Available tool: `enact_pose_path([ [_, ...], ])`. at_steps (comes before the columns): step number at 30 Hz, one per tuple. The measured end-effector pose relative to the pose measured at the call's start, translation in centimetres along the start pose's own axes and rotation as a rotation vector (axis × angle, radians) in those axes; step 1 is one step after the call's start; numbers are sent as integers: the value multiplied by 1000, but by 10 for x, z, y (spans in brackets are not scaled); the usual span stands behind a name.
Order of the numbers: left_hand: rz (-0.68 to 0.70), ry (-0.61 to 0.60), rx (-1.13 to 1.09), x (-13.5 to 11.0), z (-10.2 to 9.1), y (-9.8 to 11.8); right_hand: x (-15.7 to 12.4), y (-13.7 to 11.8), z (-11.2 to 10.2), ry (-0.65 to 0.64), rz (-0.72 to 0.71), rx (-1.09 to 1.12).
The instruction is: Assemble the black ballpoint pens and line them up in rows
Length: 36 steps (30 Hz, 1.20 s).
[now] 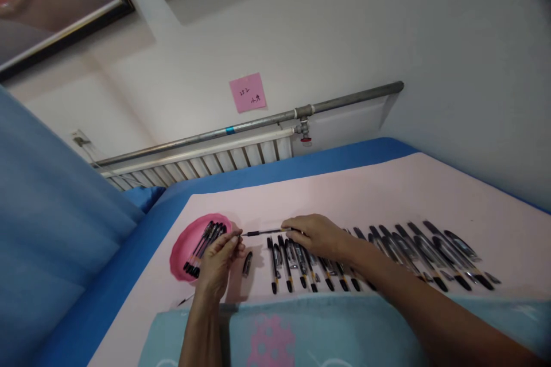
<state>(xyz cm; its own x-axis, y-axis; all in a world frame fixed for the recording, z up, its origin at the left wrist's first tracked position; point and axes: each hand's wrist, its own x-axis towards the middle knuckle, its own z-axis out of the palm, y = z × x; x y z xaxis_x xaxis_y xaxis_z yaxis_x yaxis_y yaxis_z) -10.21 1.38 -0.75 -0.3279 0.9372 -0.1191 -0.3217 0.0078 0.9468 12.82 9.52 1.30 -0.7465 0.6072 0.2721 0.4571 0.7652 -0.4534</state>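
A clear-barrelled pen [269, 231] with a black grip is held level above the pink sheet. My right hand [316, 234] closes its fingers on the rear end, at the right. At the other end, my left hand [220, 255] pinches the thin tip between thumb and forefinger; any small part inside that pinch is hidden. Just below lies a loose black pen cap [247, 264]. Several pens [275, 266] with black ends rest in a row under and beside my right hand, with caps among them. Left of my left hand, a pink bowl [178, 252] holds several pens [205, 246].
A pink sheet [344, 195] covers the blue surface [275, 172]. More pens [434, 252] lie to the right, partly behind my right forearm. A thin rod [186, 300] is near the bowl. A radiator [215, 160] and pipe [258, 124] run along the wall.
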Motion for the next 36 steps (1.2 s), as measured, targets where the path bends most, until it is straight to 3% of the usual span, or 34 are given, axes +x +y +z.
enact_pose_path([
  [5,-65,-2,15,-1,2,-1,0,-9,1,-42,-13,-113],
  [13,-93,199,-332,1,11,-3,-1,-24,15,-37,1,-227],
  [18,-148,229,-425,3,17,-5,-1,-28,21,-41,13,-179],
  [22,-87,238,-388,3,17,-6,-2,-34,23,-75,86,-11],
  [27,-28,252,-363,4,16,-7,-2,-35,26,49,42,67],
  [32,-40,239,-376,4,17,-7,-2,-35,27,79,98,108],
  [36,-45,242,-383,4,17,-6,-2,-34,29,138,25,55],
])
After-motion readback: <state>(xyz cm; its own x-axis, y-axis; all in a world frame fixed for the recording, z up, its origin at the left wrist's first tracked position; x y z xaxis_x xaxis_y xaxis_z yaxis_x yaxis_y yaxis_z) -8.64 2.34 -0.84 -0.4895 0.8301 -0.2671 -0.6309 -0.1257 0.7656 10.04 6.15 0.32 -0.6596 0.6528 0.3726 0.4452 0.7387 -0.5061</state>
